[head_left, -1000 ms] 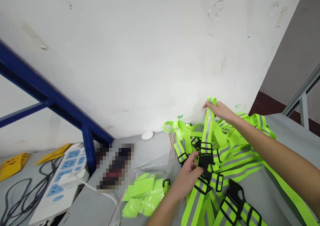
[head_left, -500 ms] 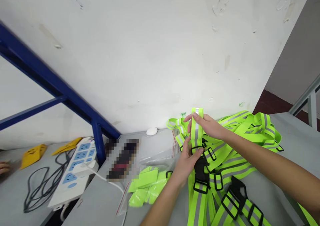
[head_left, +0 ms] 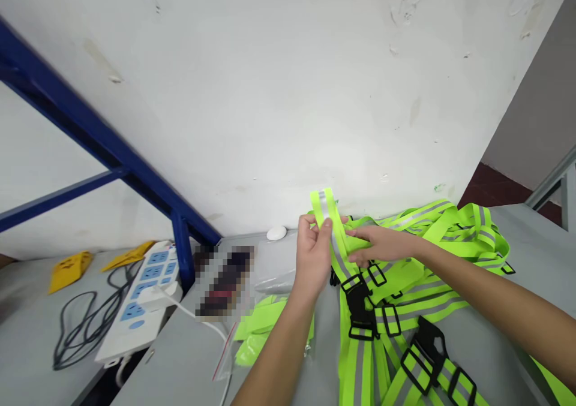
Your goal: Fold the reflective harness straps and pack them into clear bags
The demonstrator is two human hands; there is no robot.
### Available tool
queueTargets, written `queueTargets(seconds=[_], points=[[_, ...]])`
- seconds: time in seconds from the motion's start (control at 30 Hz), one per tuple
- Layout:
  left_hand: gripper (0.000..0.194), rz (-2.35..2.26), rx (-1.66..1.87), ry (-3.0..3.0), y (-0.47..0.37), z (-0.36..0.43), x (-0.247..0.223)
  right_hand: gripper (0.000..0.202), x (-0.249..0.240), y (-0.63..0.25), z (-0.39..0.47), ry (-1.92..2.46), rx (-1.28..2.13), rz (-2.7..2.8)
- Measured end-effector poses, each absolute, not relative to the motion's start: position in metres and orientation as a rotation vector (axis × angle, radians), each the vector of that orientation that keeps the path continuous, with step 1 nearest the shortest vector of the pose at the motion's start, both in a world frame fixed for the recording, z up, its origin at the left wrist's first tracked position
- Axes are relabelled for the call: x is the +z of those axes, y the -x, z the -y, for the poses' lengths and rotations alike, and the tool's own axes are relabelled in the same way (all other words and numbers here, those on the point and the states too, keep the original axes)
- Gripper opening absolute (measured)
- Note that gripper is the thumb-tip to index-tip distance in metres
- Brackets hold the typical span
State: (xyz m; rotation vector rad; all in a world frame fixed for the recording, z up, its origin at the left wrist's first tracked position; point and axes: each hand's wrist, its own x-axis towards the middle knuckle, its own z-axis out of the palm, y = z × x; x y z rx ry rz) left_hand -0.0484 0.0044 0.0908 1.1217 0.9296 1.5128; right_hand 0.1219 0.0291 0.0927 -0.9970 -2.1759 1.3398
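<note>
My left hand point(head_left: 314, 247) pinches a looped neon-yellow strap point(head_left: 336, 241) with a grey reflective stripe, thumb across its front. The loop's top stands up above the fingers, against the wall. Just to the right, my right hand point(head_left: 382, 243) reaches in from the side, its fingers around a yellow strap part behind the loop; their exact hold is partly hidden. Below both hands hangs a black buckle point(head_left: 360, 304) joined to the strap. More yellow straps point(head_left: 427, 286) with black slides lie heaped at the right, and another black buckle point(head_left: 429, 343) rests nearer the front.
Left of my forearm lies a clear bag with folded yellow strap point(head_left: 258, 322). A white oval object point(head_left: 276, 232) sits by the wall. Farther left are a power strip point(head_left: 144, 301), black cable point(head_left: 85, 334), yellow packets point(head_left: 69, 271) and a blue metal frame point(head_left: 182, 244).
My left hand has moved up onto the upper part of the loop, which now leans left. My right hand has shifted off the loop's top to its right side, lower down.
</note>
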Motion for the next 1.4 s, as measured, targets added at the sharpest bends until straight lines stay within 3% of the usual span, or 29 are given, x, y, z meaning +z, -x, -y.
queueTargets(seconds=[0.07,0.17,0.27,0.37,0.57,0.67,0.83,1.03,1.2,1.3,1.4], points=[[0.025,-0.893,1.579,-1.011,0.048,-0.008,0.090,0.035,0.084,-0.134,-0.030,1.137,1.304,2.319],[0.026,-0.877,1.592,-0.876,0.049,-0.015,0.088,0.041,0.074,-0.152,-0.038,1.413,0.992,2.388],[0.026,-0.864,1.618,-0.749,0.055,-0.026,0.084,0.027,0.071,-0.174,-0.050,1.559,0.788,2.402],[0.024,-0.839,1.633,-0.691,0.061,-0.038,0.082,0.032,0.070,-0.198,-0.061,1.611,0.708,2.436],[0.020,-0.860,1.512,-0.716,0.058,-0.047,0.080,0.041,0.060,-0.202,-0.051,1.426,0.214,2.372],[0.021,-0.837,1.498,-0.853,0.053,-0.043,0.076,0.042,0.059,-0.175,-0.036,1.284,0.397,2.209],[0.021,-0.889,1.324,-1.325,0.050,-0.031,0.079,0.075,0.074,-0.132,-0.032,1.055,0.796,1.822],[0.026,-1.100,1.114,-1.770,0.050,-0.015,0.088,0.032,0.100,-0.112,-0.040,0.851,0.944,1.784],[0.029,-1.637,0.780,-2.038,0.059,0.020,0.065,0.034,0.094,-0.115,-0.044,1.008,0.808,1.636],[0.041,-1.650,0.439,-2.061,0.063,0.035,0.049,0.038,0.081,-0.117,-0.049,1.160,0.790,1.568],[0.044,-1.641,0.371,-2.052,0.062,0.040,0.040,0.049,0.068,-0.119,-0.050,1.346,0.771,1.575]])
